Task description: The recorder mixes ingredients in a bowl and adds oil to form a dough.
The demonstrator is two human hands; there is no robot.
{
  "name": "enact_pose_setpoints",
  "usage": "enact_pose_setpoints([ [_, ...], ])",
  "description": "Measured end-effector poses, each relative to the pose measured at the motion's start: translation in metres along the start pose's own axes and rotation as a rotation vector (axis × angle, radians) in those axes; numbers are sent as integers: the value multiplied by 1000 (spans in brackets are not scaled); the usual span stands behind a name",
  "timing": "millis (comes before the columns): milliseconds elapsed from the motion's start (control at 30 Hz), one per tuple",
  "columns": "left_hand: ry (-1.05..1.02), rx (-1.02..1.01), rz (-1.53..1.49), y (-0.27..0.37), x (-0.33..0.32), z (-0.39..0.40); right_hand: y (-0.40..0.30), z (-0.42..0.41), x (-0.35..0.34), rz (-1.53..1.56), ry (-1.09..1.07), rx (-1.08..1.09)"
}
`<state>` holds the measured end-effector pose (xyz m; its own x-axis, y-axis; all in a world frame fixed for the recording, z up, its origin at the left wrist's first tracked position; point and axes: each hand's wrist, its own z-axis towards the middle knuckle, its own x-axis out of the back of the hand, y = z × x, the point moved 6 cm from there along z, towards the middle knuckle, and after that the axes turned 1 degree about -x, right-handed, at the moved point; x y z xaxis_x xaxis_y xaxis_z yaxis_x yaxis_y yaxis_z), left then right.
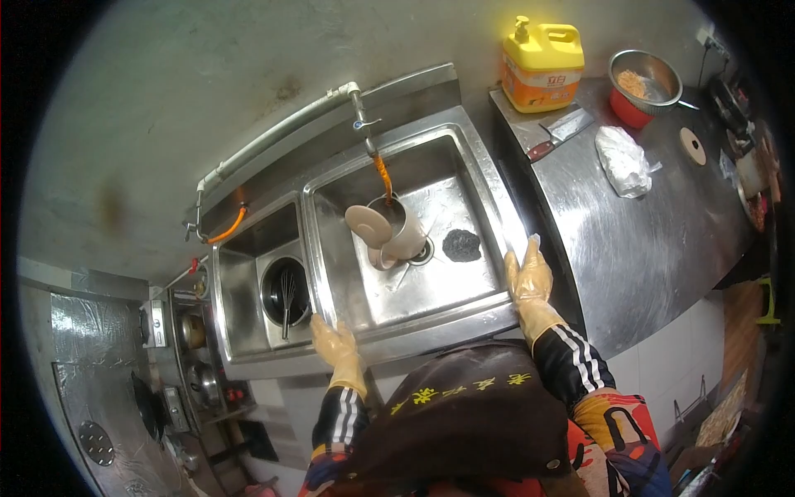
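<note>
Both hands wear translucent yellowish rubber gloves. My left hand (334,340) rests on the front rim by the divider of the stainless steel double sink (320,282). At the right front corner of the rim lies my right hand (530,279), thumb and fingers apart, holding nothing. In the large basin a beige jug (407,233) stands near the drain, its lid (369,226) tilted open, with an orange hose (384,174) reaching into it. A dark scouring pad (461,245) lies right of the drain. The small basin holds a round dark pot with a wire whisk (287,295) in it.
On the steel table (646,248) at right are a yellow detergent jug (543,68), a cleaver (562,132), a white plastic bag (623,163), a round beige disc (692,146) and a steel strainer bowl (646,77) over a red container. Shelves with pots stand at left.
</note>
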<state>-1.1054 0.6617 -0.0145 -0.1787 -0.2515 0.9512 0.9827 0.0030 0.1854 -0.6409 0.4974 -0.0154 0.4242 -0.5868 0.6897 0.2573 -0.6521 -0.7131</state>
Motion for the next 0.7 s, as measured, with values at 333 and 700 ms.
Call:
enact_pose_setpoints([
  [333,6,28,-11,-3,-3,-1,-6,-3,5,115,8,-43],
  [700,-19,52,-20,2,2,1,-8,-2,0,-147,57,209],
])
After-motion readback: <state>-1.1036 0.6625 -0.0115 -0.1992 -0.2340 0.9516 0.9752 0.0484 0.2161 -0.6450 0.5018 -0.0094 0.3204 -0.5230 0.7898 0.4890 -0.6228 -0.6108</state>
